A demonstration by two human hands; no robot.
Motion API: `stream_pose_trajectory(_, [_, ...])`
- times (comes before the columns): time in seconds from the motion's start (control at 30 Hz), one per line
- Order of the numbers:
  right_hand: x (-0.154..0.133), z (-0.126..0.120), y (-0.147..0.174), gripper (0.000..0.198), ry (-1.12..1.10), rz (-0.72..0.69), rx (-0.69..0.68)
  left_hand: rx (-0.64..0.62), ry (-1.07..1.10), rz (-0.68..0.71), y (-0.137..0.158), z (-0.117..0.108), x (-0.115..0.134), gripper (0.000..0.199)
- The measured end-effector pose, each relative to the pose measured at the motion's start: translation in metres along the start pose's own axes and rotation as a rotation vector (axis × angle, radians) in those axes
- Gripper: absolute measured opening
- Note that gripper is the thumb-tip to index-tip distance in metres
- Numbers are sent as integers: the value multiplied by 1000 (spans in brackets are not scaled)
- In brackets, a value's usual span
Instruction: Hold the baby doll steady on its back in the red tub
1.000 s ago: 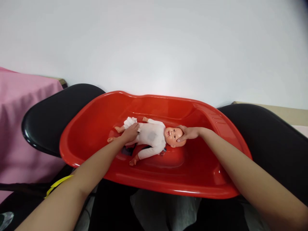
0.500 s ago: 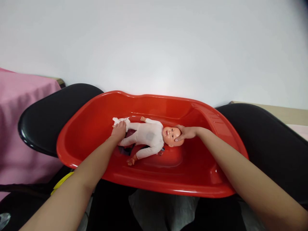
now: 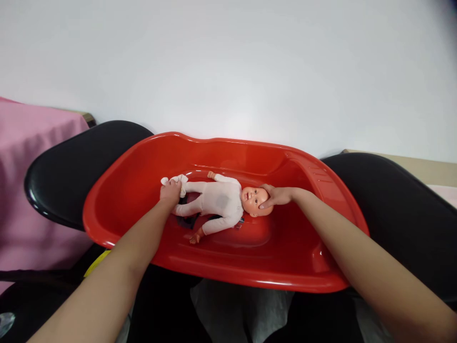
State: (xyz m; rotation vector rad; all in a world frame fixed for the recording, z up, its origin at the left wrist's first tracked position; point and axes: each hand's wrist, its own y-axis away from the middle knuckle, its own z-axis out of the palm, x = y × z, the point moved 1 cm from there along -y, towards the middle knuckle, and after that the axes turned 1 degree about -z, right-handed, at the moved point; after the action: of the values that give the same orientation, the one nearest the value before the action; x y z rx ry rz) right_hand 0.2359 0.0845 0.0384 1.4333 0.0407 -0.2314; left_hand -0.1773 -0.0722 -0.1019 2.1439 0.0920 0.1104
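**Two hands on a doll in a red tub**

Two bare forearms reach out from the bottom of the view and cross the near rim of the tub point(image 3: 250, 278), a long red plastic basin that sits across two black seats. Inside the tub, on its floor, a doll point(image 3: 217, 202) in a white suit lies on its back, head toward the tub's right end and legs toward its left end. The left hand point(image 3: 170, 192) is curled at the doll's feet, fingers closed on a small white cloth point(image 3: 175, 181) that shows just past the knuckles; the doll's feet themselves are hidden under the hand. The right hand point(image 3: 276, 196) lies open against the top and side of the doll's head point(image 3: 255, 200), fingers spread over it, thumb side toward the tub's near wall. A dark patch shows on the tub floor under the doll's legs; what it is cannot be told. Left of the tub, one black seat point(image 3: 67, 166) juts out, with pink fabric point(image 3: 32, 157) beyond it. Right of the tub is the other seat point(image 3: 400, 200). Behind the tub rises a plain white wall point(image 3: 228, 66).
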Motion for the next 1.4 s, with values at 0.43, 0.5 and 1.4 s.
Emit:
stream_pose_trajectory(0.43, [-11, -1, 9, 118, 2, 15, -12, 50, -57, -122, 4, -4, 3, 50])
stream_pose_trajectory(0.5, [-10, -1, 8, 119, -4, 13, -10, 56, -68, -158, 4, -5, 4, 48])
stream_pose_trajectory(1.4, [-7, -1, 6, 124, 4, -5, -25, -272, 184, -318, -10, -4, -4, 74])
